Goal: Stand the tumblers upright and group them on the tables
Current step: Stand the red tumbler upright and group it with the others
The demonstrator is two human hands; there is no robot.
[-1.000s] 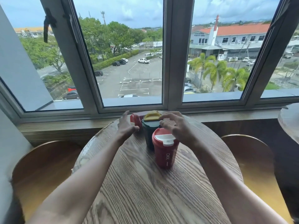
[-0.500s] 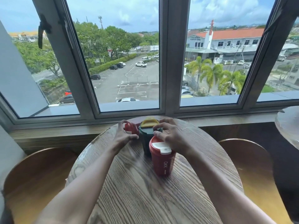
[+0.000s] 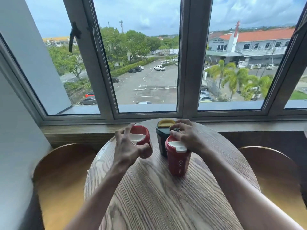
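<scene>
Three tumblers are on the round wooden table (image 3: 157, 196). My left hand (image 3: 126, 150) grips a red tumbler with a white lid (image 3: 142, 136), holding it tilted at the left of the group; whether its base touches the table is hidden. A dark green tumbler with a yellow lid (image 3: 160, 141) stands upright at the back. My right hand (image 3: 187, 136) curls over its top from the right. In front of it a second red tumbler with a white lid (image 3: 177, 161) stands upright, beside my right thumb.
A curved wooden chair (image 3: 58, 171) stands left of the table and another (image 3: 274, 171) on the right. A wooden sill (image 3: 74, 128) and large window panes run just behind the table. The edge of a second table (image 3: 305, 131) shows at far right.
My left hand closed on the red tumbler that was behind the green one and brought it out to the left. My right hand settled onto the green tumbler's top.
</scene>
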